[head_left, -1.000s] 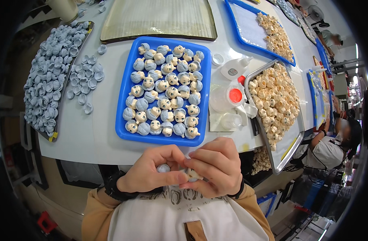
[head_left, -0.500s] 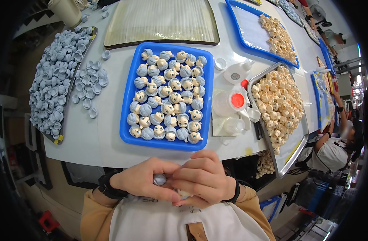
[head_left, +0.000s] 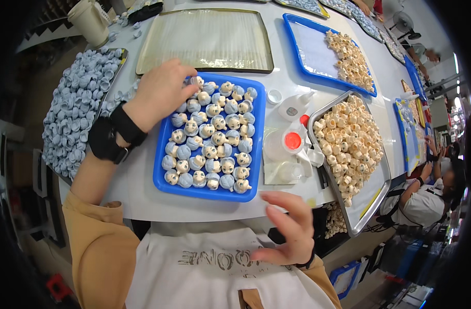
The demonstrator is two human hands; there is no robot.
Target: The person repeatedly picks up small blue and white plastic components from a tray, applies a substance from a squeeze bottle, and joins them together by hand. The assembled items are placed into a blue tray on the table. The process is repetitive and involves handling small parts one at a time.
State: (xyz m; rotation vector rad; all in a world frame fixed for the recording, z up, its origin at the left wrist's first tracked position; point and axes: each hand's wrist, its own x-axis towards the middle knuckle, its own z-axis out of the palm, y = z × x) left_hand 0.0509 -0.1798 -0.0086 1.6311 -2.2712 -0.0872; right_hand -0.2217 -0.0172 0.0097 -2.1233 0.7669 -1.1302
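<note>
Rows of rounded doll heads (head_left: 227, 165), smooth cream faces under ridged grey-blue hair, sat in a blue tray (head_left: 209, 194) at mid-frame. From afar I saw the left hand (head_left: 161, 95) at the tray's upper-left corner, fingertips at one head; I couldn't tell whether they pinched it. The right hand (head_left: 293, 234), lower right of centre, had curved, spread fingers.

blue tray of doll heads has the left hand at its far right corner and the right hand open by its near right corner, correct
Not quite: the head view shows the left hand at the blue tray's far left corner, not far right; the right hand is open by its near right corner.
</note>
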